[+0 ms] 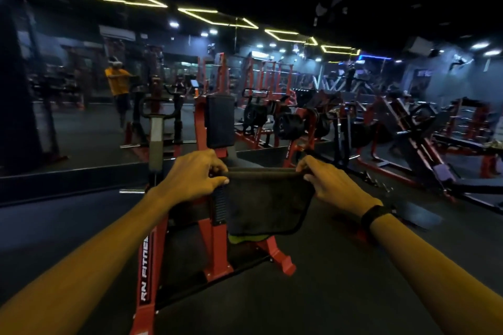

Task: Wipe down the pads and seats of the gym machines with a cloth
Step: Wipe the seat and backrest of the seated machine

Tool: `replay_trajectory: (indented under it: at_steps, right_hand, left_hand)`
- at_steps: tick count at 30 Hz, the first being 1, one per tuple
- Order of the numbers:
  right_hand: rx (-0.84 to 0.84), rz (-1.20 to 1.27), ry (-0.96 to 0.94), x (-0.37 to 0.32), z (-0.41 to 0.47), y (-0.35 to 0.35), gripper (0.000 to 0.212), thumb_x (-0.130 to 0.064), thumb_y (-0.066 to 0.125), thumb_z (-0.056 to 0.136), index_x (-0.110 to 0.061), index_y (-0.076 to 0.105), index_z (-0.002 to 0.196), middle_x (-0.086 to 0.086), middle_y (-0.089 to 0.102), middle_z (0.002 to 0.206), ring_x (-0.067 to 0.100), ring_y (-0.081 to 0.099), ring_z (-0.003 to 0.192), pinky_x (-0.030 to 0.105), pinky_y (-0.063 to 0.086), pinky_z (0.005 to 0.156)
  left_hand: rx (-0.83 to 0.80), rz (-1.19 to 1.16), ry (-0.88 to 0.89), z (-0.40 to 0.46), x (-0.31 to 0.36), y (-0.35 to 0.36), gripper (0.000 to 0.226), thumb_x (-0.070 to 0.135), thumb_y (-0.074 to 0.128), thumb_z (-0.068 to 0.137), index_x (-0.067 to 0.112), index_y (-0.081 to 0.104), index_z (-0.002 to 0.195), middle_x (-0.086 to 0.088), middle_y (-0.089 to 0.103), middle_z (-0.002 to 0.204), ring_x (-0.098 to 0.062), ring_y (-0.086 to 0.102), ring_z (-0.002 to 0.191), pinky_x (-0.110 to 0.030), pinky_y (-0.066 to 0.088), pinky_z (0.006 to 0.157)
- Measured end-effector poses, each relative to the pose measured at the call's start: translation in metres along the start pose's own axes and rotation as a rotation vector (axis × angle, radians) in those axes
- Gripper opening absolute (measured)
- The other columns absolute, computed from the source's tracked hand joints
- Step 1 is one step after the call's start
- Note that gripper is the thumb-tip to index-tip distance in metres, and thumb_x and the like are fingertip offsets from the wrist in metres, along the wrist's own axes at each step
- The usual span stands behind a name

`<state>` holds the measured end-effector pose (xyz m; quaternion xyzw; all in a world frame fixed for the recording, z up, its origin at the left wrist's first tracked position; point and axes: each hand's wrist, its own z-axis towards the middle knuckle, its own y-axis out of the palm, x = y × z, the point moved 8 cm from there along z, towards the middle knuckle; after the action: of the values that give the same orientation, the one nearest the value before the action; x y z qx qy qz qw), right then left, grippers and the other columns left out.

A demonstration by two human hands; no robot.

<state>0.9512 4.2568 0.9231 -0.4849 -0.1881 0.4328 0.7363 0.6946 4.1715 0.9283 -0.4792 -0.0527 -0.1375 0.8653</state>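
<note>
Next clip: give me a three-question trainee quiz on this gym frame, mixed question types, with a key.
1. True or false: the dark cloth is held by its top edge with both hands.
2. Which wrist wears the black band? A) left B) right
3. Fill in: the upright black pad sits on a ____ machine frame.

Key:
1. True: left hand and right hand each pinch an upper corner.
2. B
3. red
</note>
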Motion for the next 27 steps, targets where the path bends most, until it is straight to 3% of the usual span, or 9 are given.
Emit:
replay_trajectory:
  at_steps: [5,9,14,16,17,19,21,24,27]
  right_hand:
    - [-0.092,0.092,0.004,0.062,0.063,0.052,0.018,-0.01,0.051,0.102,-0.026,0.048,0.11,-0.014,0.057,0.099,0.003,0.057,0.087,0.03,0.049,0.068]
    - [-0.2,0.139,0.016,0.11,0.119,0.09,0.029,-0.008,0.054,0.1,-0.036,0.049,0.103,-0.013,0.063,0.099,0.0,0.062,0.093,0.025,0.055,0.078]
    - [-0.254,0.141,-0.018,0.174,0.251,0.114,0.029,-0.006,0.054,0.1,-0.035,0.053,0.101,-0.014,0.062,0.1,-0.004,0.06,0.091,0.013,0.047,0.072]
    - [-0.174,0.171,0.019,0.209,0.316,0.128,0.023,-0.01,0.053,0.102,-0.029,0.055,0.112,-0.005,0.064,0.114,0.0,0.06,0.1,0.022,0.05,0.083]
    - [-0.189,0.169,0.051,0.225,0.342,0.144,0.025,-0.015,0.053,0.103,-0.023,0.053,0.127,0.004,0.06,0.129,0.012,0.058,0.115,0.033,0.05,0.095]
    - [-0.274,0.134,0.126,0.245,0.377,0.185,0.057,-0.032,0.052,0.103,-0.012,0.031,0.153,0.016,0.037,0.155,0.031,0.038,0.141,0.048,0.034,0.116]
    - [-0.337,0.21,0.15,0.254,0.391,0.229,0.068,-0.04,0.048,0.104,-0.012,0.018,0.159,0.014,0.023,0.163,0.031,0.025,0.149,0.047,0.026,0.121]
    - [-0.399,0.253,0.153,0.26,0.398,0.289,0.067,-0.045,0.047,0.103,-0.017,0.022,0.159,0.01,0.027,0.163,0.029,0.029,0.148,0.041,0.027,0.117]
    - [-0.46,0.247,0.197,0.273,0.404,0.336,0.071,-0.057,0.048,0.099,-0.027,0.022,0.158,0.01,0.028,0.162,0.034,0.033,0.146,0.048,0.03,0.118]
  left_hand:
    - [-0.084,-0.084,-0.087,0.051,-0.052,0.054,0.012,0.038,0.08,0.082,0.035,0.074,0.092,0.015,0.063,0.099,-0.008,0.059,0.096,-0.033,0.045,0.079]
    - [-0.199,-0.216,-0.173,0.102,-0.092,0.101,0.013,0.042,0.072,0.067,0.03,0.069,0.066,0.013,0.069,0.078,-0.005,0.064,0.078,-0.041,0.056,0.079]
    - [-0.084,-0.401,-0.328,0.207,-0.164,0.142,0.015,0.034,0.07,0.066,0.021,0.065,0.061,0.007,0.066,0.064,-0.014,0.066,0.07,-0.048,0.058,0.079]
    - [-0.001,-0.409,-0.42,0.256,-0.207,0.159,0.011,0.029,0.075,0.079,0.025,0.069,0.087,0.006,0.071,0.088,-0.021,0.069,0.094,-0.05,0.055,0.091]
    - [0.025,-0.407,-0.476,0.274,-0.225,0.171,0.029,0.028,0.073,0.088,0.025,0.064,0.116,0.0,0.069,0.114,-0.028,0.064,0.115,-0.051,0.05,0.1]
    - [0.075,-0.431,-0.588,0.293,-0.253,0.198,0.078,0.03,0.064,0.098,0.024,0.016,0.16,-0.01,0.036,0.159,-0.035,0.038,0.143,-0.055,0.035,0.115]
    - [0.095,-0.465,-0.626,0.301,-0.272,0.232,0.092,0.028,0.061,0.1,0.024,-0.008,0.16,-0.012,0.019,0.166,-0.036,0.029,0.148,-0.055,0.03,0.117]
    - [0.032,-0.442,-0.692,0.291,-0.296,0.282,0.094,0.028,0.061,0.099,0.023,-0.011,0.159,-0.015,0.024,0.164,-0.037,0.032,0.147,-0.057,0.033,0.115]
    - [-0.009,-0.463,-0.783,0.275,-0.316,0.32,0.095,0.036,0.061,0.098,0.02,-0.009,0.16,-0.014,0.026,0.164,-0.037,0.032,0.147,-0.055,0.033,0.116]
